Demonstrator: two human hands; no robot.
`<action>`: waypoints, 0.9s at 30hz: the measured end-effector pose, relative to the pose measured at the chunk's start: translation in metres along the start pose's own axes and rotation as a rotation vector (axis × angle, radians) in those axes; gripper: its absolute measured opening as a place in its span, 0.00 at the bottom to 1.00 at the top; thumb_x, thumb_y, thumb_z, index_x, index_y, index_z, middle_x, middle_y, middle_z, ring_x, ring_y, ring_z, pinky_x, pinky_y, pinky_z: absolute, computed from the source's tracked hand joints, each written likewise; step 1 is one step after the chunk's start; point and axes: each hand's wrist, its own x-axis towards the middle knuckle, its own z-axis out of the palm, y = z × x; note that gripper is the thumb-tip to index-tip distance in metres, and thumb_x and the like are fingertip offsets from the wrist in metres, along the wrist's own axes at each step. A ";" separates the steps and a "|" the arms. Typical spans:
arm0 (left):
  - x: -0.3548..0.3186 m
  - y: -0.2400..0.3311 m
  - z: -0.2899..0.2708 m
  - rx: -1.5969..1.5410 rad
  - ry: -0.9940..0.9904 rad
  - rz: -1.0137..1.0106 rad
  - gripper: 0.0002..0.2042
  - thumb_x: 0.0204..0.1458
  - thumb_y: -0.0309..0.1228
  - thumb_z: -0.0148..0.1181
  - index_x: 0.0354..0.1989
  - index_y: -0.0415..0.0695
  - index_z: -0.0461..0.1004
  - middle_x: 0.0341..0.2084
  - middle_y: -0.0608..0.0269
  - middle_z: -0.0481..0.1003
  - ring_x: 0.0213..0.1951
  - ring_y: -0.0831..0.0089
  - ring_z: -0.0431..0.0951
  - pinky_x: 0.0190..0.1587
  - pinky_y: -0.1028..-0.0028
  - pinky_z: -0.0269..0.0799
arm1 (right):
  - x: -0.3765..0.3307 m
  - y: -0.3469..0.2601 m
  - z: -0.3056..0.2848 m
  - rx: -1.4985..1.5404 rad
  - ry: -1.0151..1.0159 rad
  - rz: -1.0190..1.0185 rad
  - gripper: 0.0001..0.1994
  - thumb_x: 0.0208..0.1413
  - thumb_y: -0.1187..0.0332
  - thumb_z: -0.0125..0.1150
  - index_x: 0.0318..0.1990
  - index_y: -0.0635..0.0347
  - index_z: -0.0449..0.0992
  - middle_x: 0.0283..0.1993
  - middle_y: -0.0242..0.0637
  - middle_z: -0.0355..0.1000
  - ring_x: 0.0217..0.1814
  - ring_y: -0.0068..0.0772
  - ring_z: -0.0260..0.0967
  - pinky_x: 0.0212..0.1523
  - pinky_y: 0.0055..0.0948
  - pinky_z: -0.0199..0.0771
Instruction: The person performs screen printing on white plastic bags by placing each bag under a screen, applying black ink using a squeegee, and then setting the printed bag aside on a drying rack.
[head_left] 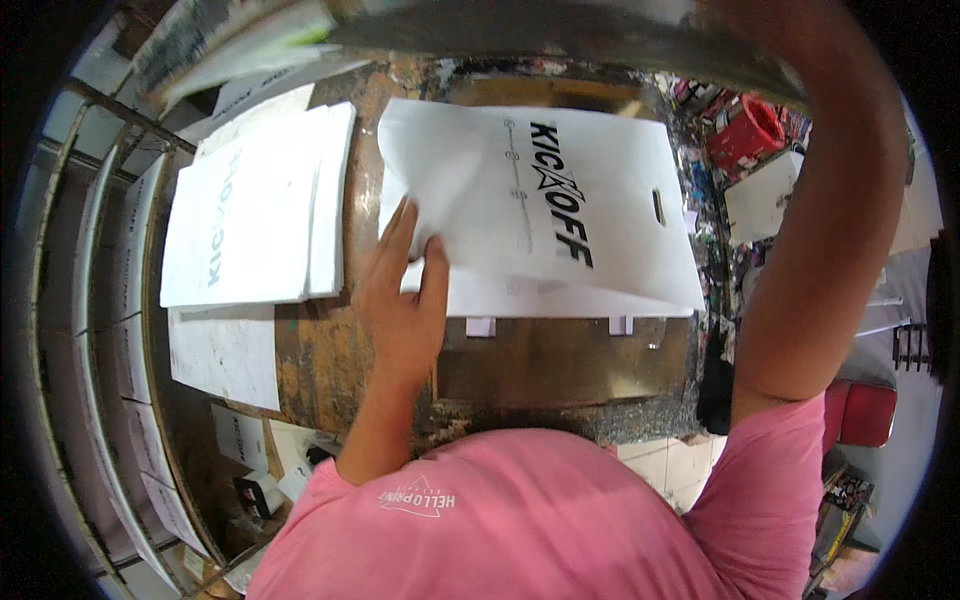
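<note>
A white flat bag (470, 170) with large black printing and a cut-out handle slot lies on the worktable, its left part raised and curling. My left hand (400, 310) is at the bag's left edge, thumb and fingers apart, fingertips against or just over the white material. My right arm reaches up along the right side; my right hand (765, 25) is only partly in view at the top, beside a long frame (560, 35) raised above the table. Its fingers are hidden, so its grip does not show.
A stack of white printed bags (260, 210) lies left of my left hand, over a stained white sheet (225, 355). Two small white tabs, one being a paper tab (481, 326), stick out under the bag. A rack (95, 330) stands left; a red container (750, 135) stands far right.
</note>
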 end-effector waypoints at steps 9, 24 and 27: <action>0.012 -0.120 -0.092 -0.249 0.103 -0.396 0.29 0.52 0.18 0.57 0.67 0.43 0.70 0.25 0.68 0.75 0.23 0.86 0.68 0.26 0.81 0.65 | 0.009 0.011 -0.021 -0.058 -0.314 -0.086 0.23 0.63 0.52 0.53 0.50 0.65 0.78 0.44 0.54 0.77 0.45 0.55 0.75 0.53 0.41 0.70; 0.145 -0.308 -0.202 0.748 0.503 0.185 0.36 0.52 0.32 0.67 0.72 0.45 0.61 0.50 0.38 0.78 0.51 0.48 0.80 0.50 0.64 0.78 | -0.003 -0.067 -0.035 0.028 -0.318 0.307 0.19 0.58 0.59 0.55 0.49 0.63 0.76 0.33 0.55 0.74 0.40 0.56 0.71 0.46 0.48 0.69; 0.075 -0.097 -0.128 -0.126 -0.395 -0.126 0.36 0.52 0.33 0.73 0.70 0.42 0.63 0.56 0.53 0.77 0.62 0.69 0.73 0.67 0.64 0.64 | -0.027 -0.073 -0.040 -0.051 -0.362 0.388 0.27 0.54 0.60 0.56 0.62 0.57 0.69 0.36 0.54 0.74 0.40 0.56 0.71 0.49 0.50 0.67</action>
